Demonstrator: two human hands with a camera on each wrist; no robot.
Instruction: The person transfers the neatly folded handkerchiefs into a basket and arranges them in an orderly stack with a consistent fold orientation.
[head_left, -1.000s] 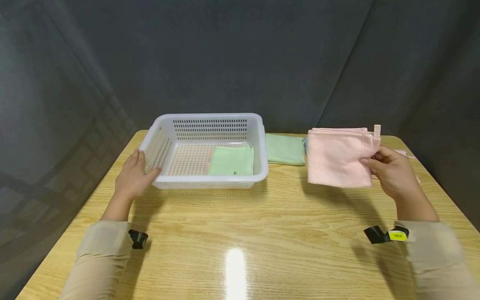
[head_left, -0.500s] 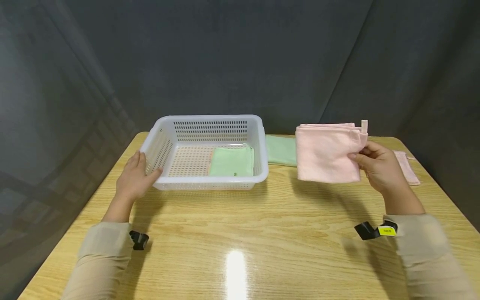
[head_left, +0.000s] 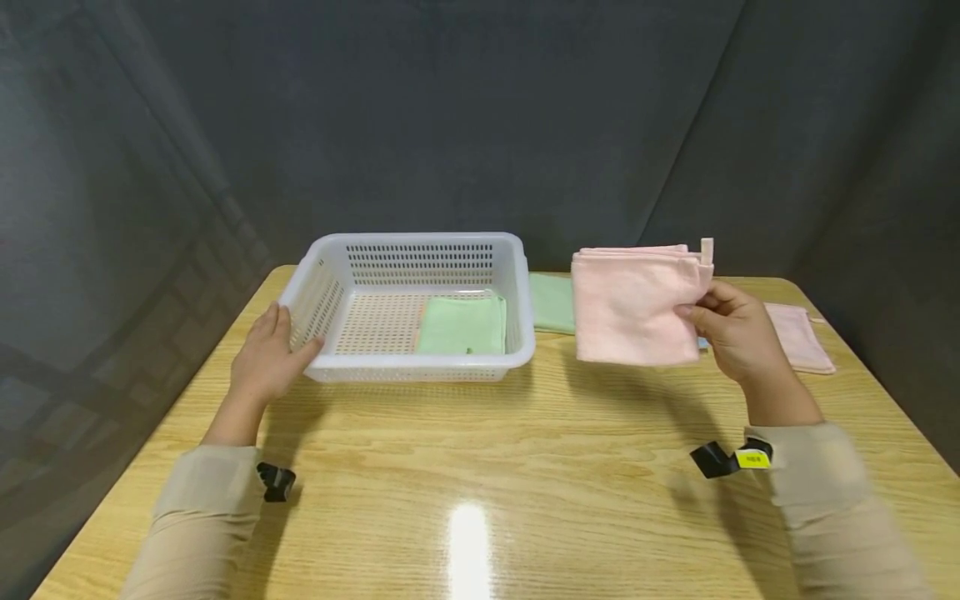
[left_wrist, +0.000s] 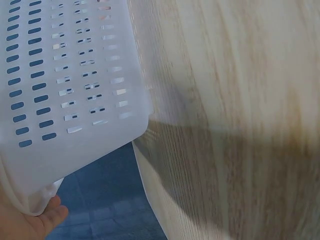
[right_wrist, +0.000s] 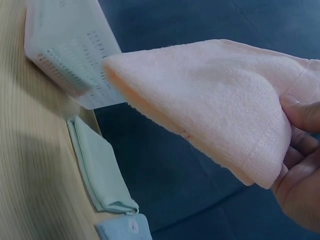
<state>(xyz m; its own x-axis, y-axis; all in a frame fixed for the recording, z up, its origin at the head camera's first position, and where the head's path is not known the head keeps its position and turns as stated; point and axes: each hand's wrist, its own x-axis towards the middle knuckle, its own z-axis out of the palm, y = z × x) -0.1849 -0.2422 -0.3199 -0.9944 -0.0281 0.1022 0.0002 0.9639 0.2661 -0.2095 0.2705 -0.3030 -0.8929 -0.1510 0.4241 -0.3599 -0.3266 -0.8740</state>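
Observation:
A folded pink towel (head_left: 633, 308) with a small loop tag hangs in the air right of the basket. My right hand (head_left: 738, 337) pinches its right edge between thumb and fingers; the right wrist view shows the towel (right_wrist: 205, 95) clear of the table. A white perforated plastic basket (head_left: 420, 361) stands at the back of the table. At its left front corner my left hand (head_left: 266, 358) grips the rim, and in the left wrist view fingers (left_wrist: 52, 215) curl at the rim's edge. Inside the basket, on its right side, lies a folded green towel (head_left: 462, 325).
Another folded green towel (head_left: 551, 302) lies right of the basket, partly hidden by the pink one. Beside it is a blue cloth (right_wrist: 125, 228). A second pink cloth (head_left: 801, 337) lies near the table's right edge. A dark curtain (head_left: 450, 125) hangs behind the table.
My right hand has carried the pink towel leftward and slightly up, toward the basket, uncovering more of the pink cloth at the right. My left hand has stayed at the basket's rim.

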